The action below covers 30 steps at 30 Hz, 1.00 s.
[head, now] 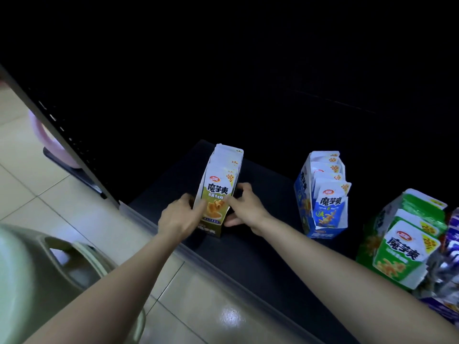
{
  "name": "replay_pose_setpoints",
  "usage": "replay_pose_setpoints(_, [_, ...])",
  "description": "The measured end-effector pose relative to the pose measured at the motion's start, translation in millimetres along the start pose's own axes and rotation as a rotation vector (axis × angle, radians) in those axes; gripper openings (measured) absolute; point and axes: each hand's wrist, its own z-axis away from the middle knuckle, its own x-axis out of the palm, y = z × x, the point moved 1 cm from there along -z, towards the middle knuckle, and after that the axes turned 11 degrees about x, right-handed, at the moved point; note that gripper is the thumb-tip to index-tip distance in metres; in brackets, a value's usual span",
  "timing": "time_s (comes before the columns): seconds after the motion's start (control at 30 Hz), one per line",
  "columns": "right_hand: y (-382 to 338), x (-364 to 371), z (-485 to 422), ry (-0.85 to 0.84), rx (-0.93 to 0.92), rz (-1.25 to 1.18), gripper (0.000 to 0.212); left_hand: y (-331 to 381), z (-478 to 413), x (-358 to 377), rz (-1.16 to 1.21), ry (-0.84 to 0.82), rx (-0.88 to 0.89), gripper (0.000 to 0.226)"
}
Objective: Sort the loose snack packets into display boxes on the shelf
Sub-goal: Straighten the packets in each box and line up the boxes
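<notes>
An olive-green display box (218,192) full of matching white-and-olive snack packets stands upright on the dark shelf (260,244), near its left end. My left hand (180,218) grips the box's left front edge, fingers across the front packet. My right hand (244,206) grips the box's right side, thumb near the base. To the right stands a blue display box (320,194) with several blue packets in it. Farther right a green display box (402,240) holds green packets.
Purple and silver packets (447,264) lie heaped at the far right edge. A grey bin (57,264) sits on the tiled floor at lower left. A shelf upright (64,142) runs diagonally at left, with a pink object behind it. The shelf back is dark.
</notes>
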Motion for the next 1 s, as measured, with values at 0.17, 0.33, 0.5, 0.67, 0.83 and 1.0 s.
replay_pose_setpoints(0.17, [-9.4, 9.0, -18.8, 0.054, -0.053, -0.118, 0.034, -0.7, -10.2, -7.4, 0.533, -0.095, -0.344, 0.064])
replay_pose_setpoints(0.33, [-35.0, 21.2, -55.1, 0.109, -0.098, -0.162, 0.042, -4.9, -39.4, -0.8, 0.877, 0.087, -0.265, 0.037])
replay_pose_setpoints(0.5, [-55.8, 29.4, -94.2, 0.127, -0.132, -0.201, 0.043, -7.5, -69.1, 1.9, 1.048, 0.251, -0.237, 0.046])
replay_pose_setpoints(0.67, [-73.8, 34.0, -117.1, 0.02, -0.145, -0.168, 0.065, -6.4, -88.1, 3.1, 1.073, 0.255, -0.132, 0.04])
replay_pose_setpoints(0.83, [-88.9, 35.5, -128.1, -0.125, -0.135, -0.164, 0.072, -9.3, -102.1, 1.3, 1.066, 0.203, -0.079, 0.041])
replay_pose_setpoints(1.0, [-91.5, 40.5, -141.0, -0.2, -0.114, -0.196, 0.068, -12.1, -113.7, 2.9, 1.052, 0.231, -0.07, 0.042])
